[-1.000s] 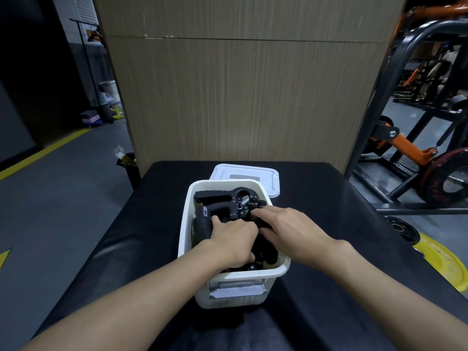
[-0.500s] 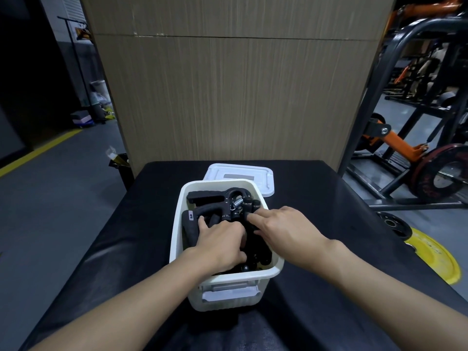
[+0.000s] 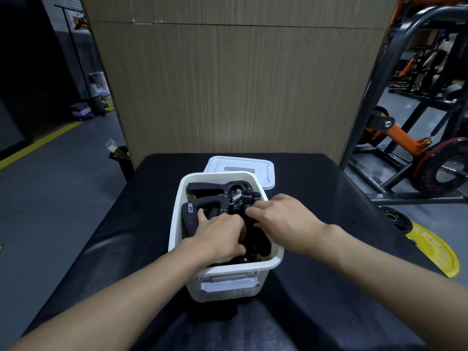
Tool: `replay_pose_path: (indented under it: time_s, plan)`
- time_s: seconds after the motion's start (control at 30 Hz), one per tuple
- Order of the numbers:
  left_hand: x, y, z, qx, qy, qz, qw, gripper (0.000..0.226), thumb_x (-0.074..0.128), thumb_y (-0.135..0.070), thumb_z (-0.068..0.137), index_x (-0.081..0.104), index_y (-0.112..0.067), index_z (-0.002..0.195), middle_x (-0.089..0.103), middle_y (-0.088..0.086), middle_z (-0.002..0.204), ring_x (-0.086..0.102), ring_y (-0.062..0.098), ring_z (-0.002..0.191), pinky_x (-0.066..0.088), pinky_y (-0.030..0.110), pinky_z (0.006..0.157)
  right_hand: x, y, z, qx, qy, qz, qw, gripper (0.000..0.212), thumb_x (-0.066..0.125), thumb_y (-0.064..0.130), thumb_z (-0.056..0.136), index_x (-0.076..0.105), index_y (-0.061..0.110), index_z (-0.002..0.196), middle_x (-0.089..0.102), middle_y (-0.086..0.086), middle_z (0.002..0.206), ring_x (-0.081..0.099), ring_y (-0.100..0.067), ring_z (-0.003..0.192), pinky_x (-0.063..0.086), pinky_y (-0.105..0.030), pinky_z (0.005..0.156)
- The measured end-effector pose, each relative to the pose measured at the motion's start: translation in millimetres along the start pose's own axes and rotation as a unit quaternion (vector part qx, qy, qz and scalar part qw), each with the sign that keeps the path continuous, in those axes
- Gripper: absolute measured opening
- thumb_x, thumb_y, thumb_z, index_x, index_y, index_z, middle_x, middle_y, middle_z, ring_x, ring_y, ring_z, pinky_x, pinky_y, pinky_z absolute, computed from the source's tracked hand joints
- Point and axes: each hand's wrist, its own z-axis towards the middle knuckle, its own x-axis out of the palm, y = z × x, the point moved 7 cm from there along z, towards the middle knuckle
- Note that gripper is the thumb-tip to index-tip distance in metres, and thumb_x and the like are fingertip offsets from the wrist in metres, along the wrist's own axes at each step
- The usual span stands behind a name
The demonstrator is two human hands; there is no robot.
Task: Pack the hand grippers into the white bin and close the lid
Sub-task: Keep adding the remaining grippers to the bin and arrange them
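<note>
The white bin (image 3: pixel 175 225) stands in the middle of the black padded table, filled with several black hand grippers (image 3: pixel 212 192); one shows a metal spring near the far end. Behind the bin, the white lid (image 3: pixel 240 166) lies flat on the table. My left hand (image 3: pixel 219 235) is down inside the bin, its fingers curled over a gripper and its thumb on a foam handle. From the right side my right hand (image 3: pixel 282 216) reaches over the rim, and its bent fingertips touch the grippers. Both hands hide the pile beneath them.
The black table (image 3: pixel 316 188) ends at a tall wooden panel (image 3: pixel 233 84) just behind the lid. Gym racks and weight plates (image 3: pixel 445 168) stand on the floor to the right, a yellow plate (image 3: pixel 433 247) lies nearer, and open grey floor is on the left.
Both hands have stayed in the bin, shifting slightly over the grippers. My right hand's fingers have drawn back a little toward the right rim.
</note>
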Motion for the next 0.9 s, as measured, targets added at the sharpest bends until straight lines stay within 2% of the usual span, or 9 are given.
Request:
replay_pose_path:
  time_s: [0.17, 0.27, 0.43, 0.53, 0.63, 0.7, 0.77, 0.83, 0.9]
  plan:
    - [3, 0, -3, 0.006, 0.003, 0.005, 1.0, 0.009, 0.066, -0.031, 0.082, 0.062, -0.023, 0.084, 0.067, -0.005, 0.084, 0.062, 0.024, 0.102, 0.009, 0.07, 0.113, 0, 8, -2, -0.007, -0.012, -0.004, 1.0, 0.02, 0.071, 0.005, 0.07, 0.057, 0.017, 0.078, 0.055, 0.004, 0.07, 0.057, -0.021, 0.059, 0.046, -0.03, 0.057]
    - [0, -1, -3, 0.004, 0.007, 0.0, 1.0, 0.007, 0.067, -0.03, 0.083, 0.063, -0.024, 0.085, 0.067, -0.004, 0.085, 0.062, 0.024, 0.103, 0.008, 0.07, 0.114, 2, 4, -1, -0.013, -0.001, -0.02, 1.0, 0.02, 0.073, 0.006, 0.07, 0.059, 0.018, 0.079, 0.054, 0.004, 0.07, 0.057, -0.021, 0.058, 0.044, -0.029, 0.057]
    - [-3, -1, -3, -0.002, 0.016, -0.001, 1.0, 0.006, 0.068, -0.029, 0.083, 0.066, -0.024, 0.087, 0.066, -0.005, 0.082, 0.061, 0.024, 0.101, 0.011, 0.07, 0.113, 5, 1, 5, -0.007, 0.05, -0.012, 0.999, 0.017, 0.053, 0.012, 0.089, 0.062, 0.018, 0.102, 0.06, 0.001, 0.094, 0.062, -0.026, 0.077, 0.049, -0.036, 0.069]
    - [-14, -4, -8, 0.018, 0.026, -0.02, 0.999, 0.009, 0.062, -0.031, 0.09, 0.07, -0.027, 0.093, 0.068, -0.006, 0.088, 0.059, 0.022, 0.104, 0.016, 0.067, 0.113, 2, -12, 3, 0.073, 0.064, 0.099, 0.99, 0.034, 0.055, 0.03, 0.093, 0.056, 0.027, 0.126, 0.063, 0.004, 0.116, 0.061, -0.019, 0.104, 0.048, -0.036, 0.089]
    - [-46, 6, -14, 0.034, -0.084, -0.077, 0.993, 0.023, 0.05, -0.026, 0.094, 0.071, -0.034, 0.102, 0.067, -0.014, 0.106, 0.056, 0.013, 0.112, 0.03, 0.055, 0.109, -4, -26, -15, 0.189, 0.002, 0.295, 0.937, 0.055, 0.063, 0.033, 0.092, 0.045, 0.025, 0.143, 0.059, 0.009, 0.129, 0.051, -0.006, 0.118, 0.039, -0.016, 0.099]
    - [-65, 35, -23, -0.009, -0.178, -0.085, 0.98, 0.031, 0.046, -0.026, 0.096, 0.066, -0.037, 0.117, 0.057, -0.016, 0.13, 0.048, 0.013, 0.126, 0.03, 0.052, 0.11, -3, -24, -25, 0.217, -0.038, 0.372, 0.902, 0.038, 0.056, 0.025, 0.098, 0.054, 0.021, 0.136, 0.059, 0.023, 0.117, 0.054, 0.006, 0.11, 0.037, -0.004, 0.095]
    - [-60, 70, -30, -0.089, -0.175, -0.058, 0.979, 0.04, 0.041, -0.037, 0.101, 0.05, -0.04, 0.139, 0.037, -0.01, 0.154, 0.03, 0.018, 0.144, 0.022, 0.058, 0.113, 2, -19, -28, 0.223, -0.057, 0.393, 0.89, 0.035, 0.046, 0.022, 0.103, 0.055, 0.022, 0.136, 0.054, 0.032, 0.117, 0.05, 0.013, 0.115, 0.031, -0.001, 0.099]
    - [-38, 88, -32, -0.122, -0.12, -0.089, 0.981, 0.048, 0.037, -0.045, 0.102, 0.037, -0.039, 0.15, 0.02, -0.004, 0.164, 0.022, 0.023, 0.15, 0.023, 0.058, 0.115, 10, -14, -24, 0.22, -0.059, 0.376, 0.898, 0.037, 0.042, 0.027, 0.104, 0.053, 0.025, 0.138, 0.05, 0.024, 0.135, 0.039, 0.005, 0.133, 0.025, -0.01, 0.111]
    - [-19, 89, -29, -0.102, -0.105, -0.145, 0.979, 0.051, 0.038, -0.045, 0.103, 0.035, -0.034, 0.153, 0.017, -0.001, 0.166, 0.026, 0.025, 0.149, 0.028, 0.046, 0.117, 15, -14, -20, 0.232, -0.065, 0.358, 0.902, 0.033, 0.043, 0.028, 0.103, 0.06, 0.027, 0.131, 0.057, 0.015, 0.135, 0.038, -0.001, 0.138, 0.029, -0.028, 0.116]
